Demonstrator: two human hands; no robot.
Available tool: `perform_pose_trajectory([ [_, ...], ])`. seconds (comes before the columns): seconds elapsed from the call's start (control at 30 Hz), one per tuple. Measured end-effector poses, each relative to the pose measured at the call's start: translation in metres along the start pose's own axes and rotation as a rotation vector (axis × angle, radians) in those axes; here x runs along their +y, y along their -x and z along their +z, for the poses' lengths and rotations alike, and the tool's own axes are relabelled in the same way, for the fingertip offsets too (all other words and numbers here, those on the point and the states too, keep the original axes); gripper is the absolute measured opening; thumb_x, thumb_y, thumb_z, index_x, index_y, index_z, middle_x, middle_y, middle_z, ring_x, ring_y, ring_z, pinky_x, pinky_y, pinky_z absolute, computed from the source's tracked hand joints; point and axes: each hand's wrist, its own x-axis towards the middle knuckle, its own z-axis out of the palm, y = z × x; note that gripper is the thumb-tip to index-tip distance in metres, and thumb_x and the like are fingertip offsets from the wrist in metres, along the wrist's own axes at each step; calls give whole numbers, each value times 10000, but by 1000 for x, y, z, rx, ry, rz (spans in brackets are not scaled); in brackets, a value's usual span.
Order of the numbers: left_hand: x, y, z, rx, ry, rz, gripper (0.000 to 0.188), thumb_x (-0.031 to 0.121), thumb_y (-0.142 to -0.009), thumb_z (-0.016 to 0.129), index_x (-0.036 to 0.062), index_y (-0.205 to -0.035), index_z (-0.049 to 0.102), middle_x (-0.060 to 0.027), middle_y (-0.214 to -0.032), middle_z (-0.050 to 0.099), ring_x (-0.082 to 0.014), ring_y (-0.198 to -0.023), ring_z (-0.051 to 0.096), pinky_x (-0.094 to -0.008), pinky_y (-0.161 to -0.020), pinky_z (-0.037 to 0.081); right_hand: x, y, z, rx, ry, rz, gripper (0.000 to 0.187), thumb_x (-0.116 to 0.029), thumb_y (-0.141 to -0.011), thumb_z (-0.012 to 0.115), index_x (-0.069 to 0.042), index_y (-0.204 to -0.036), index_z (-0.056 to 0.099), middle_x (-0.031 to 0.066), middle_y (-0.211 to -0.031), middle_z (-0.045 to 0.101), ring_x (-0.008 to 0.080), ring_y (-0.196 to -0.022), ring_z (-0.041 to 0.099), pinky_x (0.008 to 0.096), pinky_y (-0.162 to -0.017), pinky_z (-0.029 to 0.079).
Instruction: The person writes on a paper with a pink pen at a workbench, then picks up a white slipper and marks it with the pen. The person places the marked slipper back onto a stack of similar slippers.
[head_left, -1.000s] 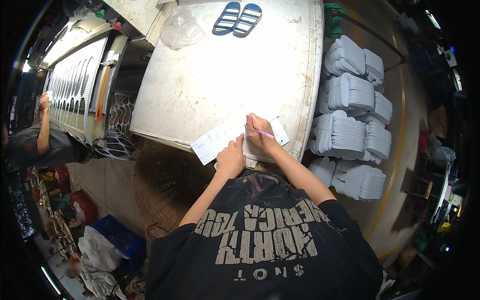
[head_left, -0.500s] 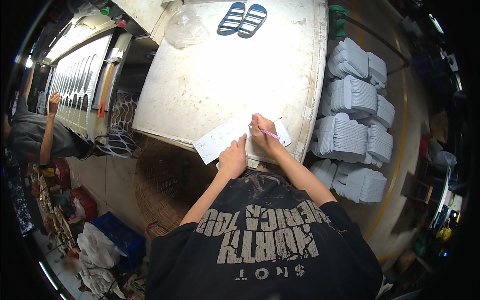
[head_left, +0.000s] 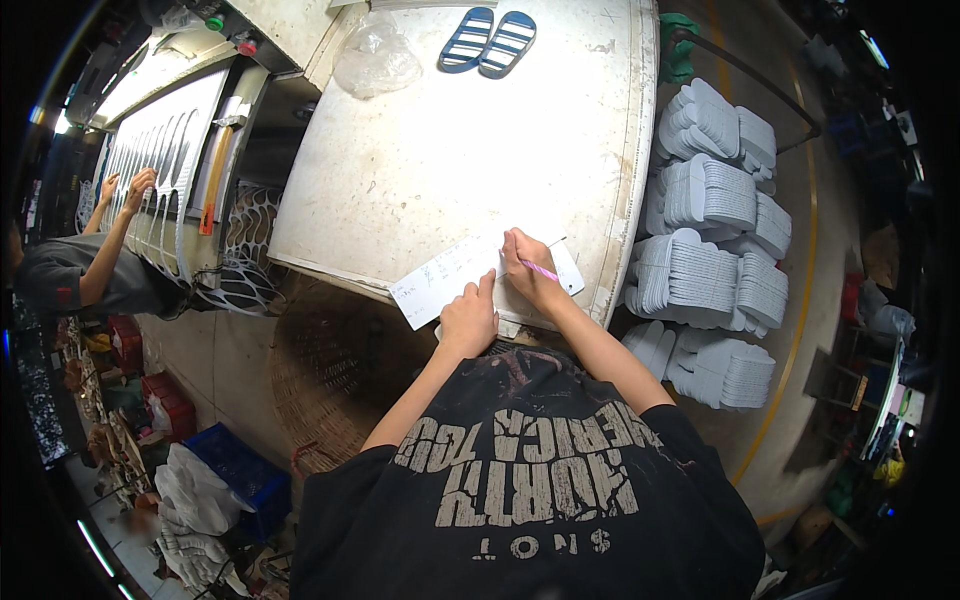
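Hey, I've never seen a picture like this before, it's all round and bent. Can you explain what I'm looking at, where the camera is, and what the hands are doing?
The camera sits on a person's head and looks down, so you see their dark printed shirt and two bare arms from above. The wide lens bends straight edges near the rim.

The right hand holds a pink pen in its fingers, tip on a white paper slip. The left hand lies flat on the slip's near edge.

The slip lies at the near edge of a worn white table. At the far end lie a pair of blue sole pieces and a clear plastic bag.

To the right stand stacks of white sole pieces. At far left another person's hands reach toward a machine.
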Motion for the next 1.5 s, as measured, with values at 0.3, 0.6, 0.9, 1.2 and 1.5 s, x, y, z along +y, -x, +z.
perform_pose_trajectory([
  [0.3, -1, -1, 1, -4, -3, -5, 720, 238, -885, 708, 128, -1515, 377, -183, -1089, 631, -375, -854, 710, -511, -736, 584, -3, -1, -2, 2, 0, 17, 413, -273, -1106, 454, -2, -797, 498, 211, -657, 525, 392, -594, 543, 452, -593, 456],
  [0.6, -1, 0, 4, 28, -3, 10, 707, 227, -883, 696, 122, -1511, 387, -183, -1068, 632, -376, -846, 706, -509, -728, 583, -8, -1, -6, -23, -68, 72, 445, -326, -1120, 426, 4, -832, 505, 179, -688, 551, 314, -623, 555, 416, -625, 471],
  [0.9, -1, 1, 5, 37, 11, -3, 729, 204, -853, 729, 131, -1493, 390, -184, -1096, 636, -392, -857, 695, -509, -741, 574, -7, -7, 0, -46, -14, 92, 437, -352, -1112, 394, -19, -860, 519, 213, -746, 595, 393, -687, 605, 463, -655, 485],
  [1.2, -2, 1, 4, 28, 12, 6, 681, 226, -894, 685, 113, -1500, 396, -178, -1083, 638, -379, -870, 711, -513, -734, 581, -3, -15, 8, -14, 161, 6, 397, -301, -1103, 428, -15, -842, 516, 219, -729, 591, 440, -681, 588, 475, -635, 476],
  [1.5, -1, 2, 9, 59, 72, -39, 624, 222, -897, 666, 130, -1463, 420, -190, -1076, 651, -395, -851, 708, -535, -708, 576, -2, 0, -2, -67, -299, 233, 456, -330, -1122, 405, -29, -821, 567, 79, -629, 595, 173, -542, 562, 330, -526, 454],
])
